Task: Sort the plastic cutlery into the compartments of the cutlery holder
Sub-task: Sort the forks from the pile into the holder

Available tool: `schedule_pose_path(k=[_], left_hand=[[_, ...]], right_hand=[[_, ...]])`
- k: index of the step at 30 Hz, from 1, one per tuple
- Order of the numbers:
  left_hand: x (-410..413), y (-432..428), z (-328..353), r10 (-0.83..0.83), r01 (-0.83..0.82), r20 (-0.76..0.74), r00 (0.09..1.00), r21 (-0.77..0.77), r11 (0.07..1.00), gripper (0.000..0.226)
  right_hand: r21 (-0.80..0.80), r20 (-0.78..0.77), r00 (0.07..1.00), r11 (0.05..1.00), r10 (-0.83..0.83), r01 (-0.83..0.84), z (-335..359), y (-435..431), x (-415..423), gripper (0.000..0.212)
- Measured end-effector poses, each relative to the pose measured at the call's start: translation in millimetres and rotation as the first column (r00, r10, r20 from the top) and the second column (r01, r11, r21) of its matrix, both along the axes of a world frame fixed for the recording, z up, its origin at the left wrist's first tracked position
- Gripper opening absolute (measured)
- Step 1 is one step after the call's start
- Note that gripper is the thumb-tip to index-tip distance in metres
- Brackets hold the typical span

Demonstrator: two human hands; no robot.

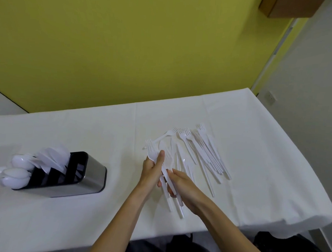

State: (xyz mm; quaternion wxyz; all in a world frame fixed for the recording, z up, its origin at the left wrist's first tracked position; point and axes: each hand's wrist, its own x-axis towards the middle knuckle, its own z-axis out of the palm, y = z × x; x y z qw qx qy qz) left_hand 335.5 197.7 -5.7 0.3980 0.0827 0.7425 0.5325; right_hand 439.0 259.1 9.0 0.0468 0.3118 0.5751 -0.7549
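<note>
Plastic cutlery, all white, lies in three places: in the hands, spread on the bench, and in the holder. A bundle of forks (pixel 180 201) is held over the middle of the bench (pixel 66 133), tines pointing away from the person and handles pointing back toward them. The left hand (pixel 152 169) grips the bundle just under the tines, fingers curled round it and the thumb (pixel 161 157) lying up along the fork heads. The right hand (pixel 186 189) holds the same bundle lower down on the handles, fingers closed under them, and the handle ends stick out past it.

Just beyond and to the right of the hands a loose pile (pixel 204 152) of forks and knives fans out on the white cloth, most of the tines pointing to the far edge.

The cutlery holder (pixel 94 172), steel-walled with black dividers, stands well apart at the left of the bench. Spoons (pixel 18 173) crowd its leftmost compartments, bowls up. More white pieces stand in the middle ones, but their kind cannot be told. A yellow-green wall (pixel 126 48) rises behind the bench.
</note>
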Motion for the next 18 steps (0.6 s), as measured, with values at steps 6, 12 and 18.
schedule_pose_path(k=[6, 12, 18], left_hand=[[-9, -4, 2, -0.023, 0.017, 0.057, 0.998, 0.091, 0.996, 0.033], [-23, -6, 13, 0.096, -0.121, 0.105, 0.990, 0.268, 0.956, 0.049], [-32, -7, 21, 0.099, -0.078, -0.082, 0.992, 0.226, 0.971, 0.026]], right_hand=[[0.208, -0.004, 1.000, 0.978, 0.022, -0.021, -5, 1, 3, 0.037], [0.483, 0.009, 0.998, 0.874, 0.065, -0.061, -11, 3, 6, 0.047], [0.426, -0.009, 0.998, 0.903, 0.066, -0.056, -8, 1, 11, 0.047]])
